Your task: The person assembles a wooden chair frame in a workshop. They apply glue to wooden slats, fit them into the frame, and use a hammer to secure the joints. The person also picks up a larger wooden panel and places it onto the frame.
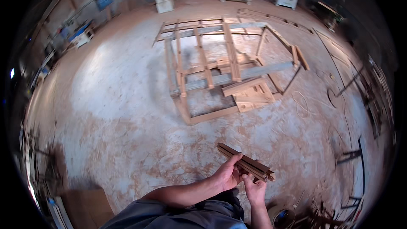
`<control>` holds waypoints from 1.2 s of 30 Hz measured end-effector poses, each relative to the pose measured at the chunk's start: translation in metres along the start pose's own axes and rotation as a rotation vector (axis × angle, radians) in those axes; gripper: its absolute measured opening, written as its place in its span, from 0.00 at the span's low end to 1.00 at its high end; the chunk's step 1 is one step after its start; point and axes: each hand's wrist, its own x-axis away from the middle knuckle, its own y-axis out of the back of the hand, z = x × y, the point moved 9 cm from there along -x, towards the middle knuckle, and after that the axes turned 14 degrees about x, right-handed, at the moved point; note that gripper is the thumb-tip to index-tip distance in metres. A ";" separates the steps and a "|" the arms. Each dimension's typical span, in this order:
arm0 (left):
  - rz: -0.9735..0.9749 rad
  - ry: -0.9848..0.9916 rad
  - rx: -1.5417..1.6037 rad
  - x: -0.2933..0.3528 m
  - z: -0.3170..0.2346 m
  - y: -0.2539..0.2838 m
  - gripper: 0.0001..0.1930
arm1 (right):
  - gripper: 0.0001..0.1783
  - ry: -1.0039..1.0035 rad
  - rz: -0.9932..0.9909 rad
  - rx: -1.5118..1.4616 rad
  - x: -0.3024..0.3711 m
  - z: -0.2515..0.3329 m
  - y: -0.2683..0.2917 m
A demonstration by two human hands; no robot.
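A short bundle of brown wooden strips (250, 164) is held in front of my body, slanting from upper left to lower right. My left hand (229, 174) is closed round its middle, thumb on top. At the nearer right end, my right hand (255, 190) grips the strips from below, its thumb against their side. The far left end of the bundle sticks out past my left fingers. Some of the fingers of both hands are hidden beneath the wood.
Ahead stands a large wooden frame (212, 115) with slats across it and carved boards (254, 95) by its near side. A cable (300, 104) loops over the floor at right. A brown panel (87, 208) lies lower left; scrap wood (322, 214) lies lower right. Workbenches line the back wall.
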 end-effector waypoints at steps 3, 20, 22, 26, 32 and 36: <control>0.163 -0.005 0.062 -0.007 -0.031 0.009 0.11 | 0.30 -0.051 0.204 -0.104 -0.027 0.013 -0.043; -0.113 -0.333 0.092 -0.071 -0.173 -0.066 0.16 | 0.33 0.552 0.599 0.341 -0.211 0.081 -0.154; -0.126 -0.343 0.048 -0.072 -0.196 -0.077 0.18 | 0.32 0.632 0.639 0.338 -0.226 0.089 -0.174; -0.017 -0.314 -0.028 -0.075 -0.247 -0.094 0.24 | 0.30 0.712 0.645 0.292 -0.261 0.104 -0.215; -0.318 -0.937 -1.373 -0.045 -0.367 -0.107 0.26 | 0.30 0.785 0.543 0.451 -0.308 0.133 -0.282; -0.261 -1.293 -1.663 -0.041 -0.400 -0.157 0.38 | 0.33 0.781 0.586 0.568 -0.322 0.149 -0.329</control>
